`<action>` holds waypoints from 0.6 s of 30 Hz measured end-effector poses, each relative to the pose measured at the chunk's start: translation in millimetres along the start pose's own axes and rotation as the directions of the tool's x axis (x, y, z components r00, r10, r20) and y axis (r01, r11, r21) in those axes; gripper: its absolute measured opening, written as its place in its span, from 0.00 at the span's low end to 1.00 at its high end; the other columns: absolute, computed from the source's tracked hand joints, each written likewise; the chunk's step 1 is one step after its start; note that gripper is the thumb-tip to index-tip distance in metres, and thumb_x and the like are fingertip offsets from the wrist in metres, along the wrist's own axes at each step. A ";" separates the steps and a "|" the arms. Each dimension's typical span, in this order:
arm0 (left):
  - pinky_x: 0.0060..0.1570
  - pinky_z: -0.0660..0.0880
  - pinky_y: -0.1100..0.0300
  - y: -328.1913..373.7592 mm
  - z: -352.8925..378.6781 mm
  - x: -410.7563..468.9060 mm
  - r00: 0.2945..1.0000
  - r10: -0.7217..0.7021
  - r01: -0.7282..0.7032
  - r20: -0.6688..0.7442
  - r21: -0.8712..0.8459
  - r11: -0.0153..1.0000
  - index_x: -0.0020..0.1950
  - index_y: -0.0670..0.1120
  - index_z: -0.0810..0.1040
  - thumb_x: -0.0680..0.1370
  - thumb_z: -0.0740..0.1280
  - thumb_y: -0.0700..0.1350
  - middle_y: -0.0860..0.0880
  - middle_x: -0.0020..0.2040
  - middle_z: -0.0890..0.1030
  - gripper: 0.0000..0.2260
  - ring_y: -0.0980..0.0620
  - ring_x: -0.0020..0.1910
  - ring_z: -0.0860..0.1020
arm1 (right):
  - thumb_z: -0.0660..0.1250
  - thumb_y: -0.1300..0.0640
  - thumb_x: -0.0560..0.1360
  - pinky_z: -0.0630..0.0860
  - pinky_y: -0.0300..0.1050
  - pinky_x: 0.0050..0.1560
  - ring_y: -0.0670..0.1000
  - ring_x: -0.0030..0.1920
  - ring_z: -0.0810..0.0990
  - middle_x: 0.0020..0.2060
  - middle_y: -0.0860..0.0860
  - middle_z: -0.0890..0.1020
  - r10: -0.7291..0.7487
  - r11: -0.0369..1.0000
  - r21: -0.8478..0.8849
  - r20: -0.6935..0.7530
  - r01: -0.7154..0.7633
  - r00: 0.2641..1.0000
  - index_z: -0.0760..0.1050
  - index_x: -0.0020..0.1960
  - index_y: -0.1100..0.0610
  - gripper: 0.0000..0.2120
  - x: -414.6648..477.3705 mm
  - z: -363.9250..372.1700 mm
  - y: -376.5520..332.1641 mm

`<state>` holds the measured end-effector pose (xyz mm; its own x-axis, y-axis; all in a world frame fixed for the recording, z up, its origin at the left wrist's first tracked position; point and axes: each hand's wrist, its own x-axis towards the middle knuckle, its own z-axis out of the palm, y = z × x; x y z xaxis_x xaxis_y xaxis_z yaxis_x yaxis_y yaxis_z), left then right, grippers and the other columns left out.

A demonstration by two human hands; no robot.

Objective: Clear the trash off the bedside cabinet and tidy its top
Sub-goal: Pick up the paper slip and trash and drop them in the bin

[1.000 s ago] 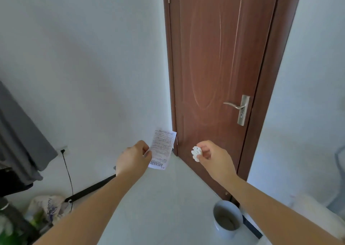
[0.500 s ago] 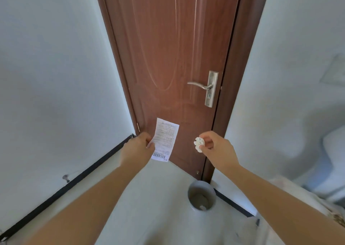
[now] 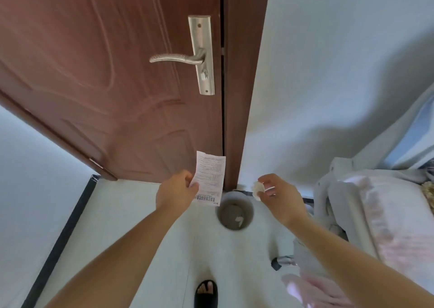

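My left hand [image 3: 177, 191] pinches a printed white paper slip [image 3: 210, 178] by its left edge, holding it upright just left of and above a small grey trash bin [image 3: 234, 210]. My right hand [image 3: 278, 196] grips a small crumpled white wad [image 3: 257, 190] between thumb and fingers, just above the bin's right rim. The bin stands on the white floor by the door frame, with a scrap of white trash inside. The bedside cabinet is out of view.
A brown wooden door [image 3: 112, 84] with a metal lever handle [image 3: 178, 58] is shut straight ahead. A bed with pale grey and pink bedding [image 3: 375, 213] fills the right side. My foot in a black slipper [image 3: 206, 291] stands on the floor below the bin.
I have stepped closer to the door and looked down. The bin now lies right beneath both hands, which still hold the slip and the wad.
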<state>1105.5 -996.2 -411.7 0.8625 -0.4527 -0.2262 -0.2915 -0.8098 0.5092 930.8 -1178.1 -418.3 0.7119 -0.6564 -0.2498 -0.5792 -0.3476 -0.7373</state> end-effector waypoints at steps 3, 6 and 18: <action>0.40 0.74 0.57 -20.6 40.6 28.9 0.993 -0.015 0.019 0.115 -0.032 0.999 0.43 0.53 0.75 0.74 0.66 0.52 0.52 0.43 0.84 0.04 0.49 0.41 0.80 | 0.67 0.51 0.72 0.77 0.45 0.45 0.42 0.43 0.79 0.42 0.40 0.80 0.095 0.995 -0.022 0.000 -0.095 0.995 0.71 0.47 0.39 0.08 15.6 29.1 37.4; 0.40 0.72 0.59 -40.2 88.0 56.5 0.975 -0.028 0.038 0.221 -0.043 0.998 0.42 0.54 0.75 0.73 0.67 0.52 0.52 0.43 0.84 0.04 0.49 0.41 0.81 | 0.67 0.54 0.72 0.76 0.45 0.45 0.45 0.43 0.79 0.43 0.43 0.79 0.159 0.987 -0.033 0.001 -0.159 0.987 0.71 0.47 0.40 0.10 36.9 63.1 75.2; 0.41 0.72 0.58 -143.1 298.9 129.0 0.904 -0.137 0.097 0.405 0.119 0.988 0.47 0.51 0.76 0.74 0.64 0.50 0.50 0.45 0.84 0.06 0.48 0.44 0.79 | 0.69 0.51 0.73 0.75 0.39 0.42 0.39 0.41 0.78 0.47 0.41 0.77 0.316 0.947 -0.080 0.064 -0.311 0.947 0.74 0.52 0.45 0.09 107.5 215.5 242.4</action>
<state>1134.8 -1050.2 -762.0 0.6519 -0.4493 -0.6109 -0.2541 -0.8884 0.3823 952.5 -1188.6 -759.1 0.5161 -0.6882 -0.5099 -0.8017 -0.1785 -0.5705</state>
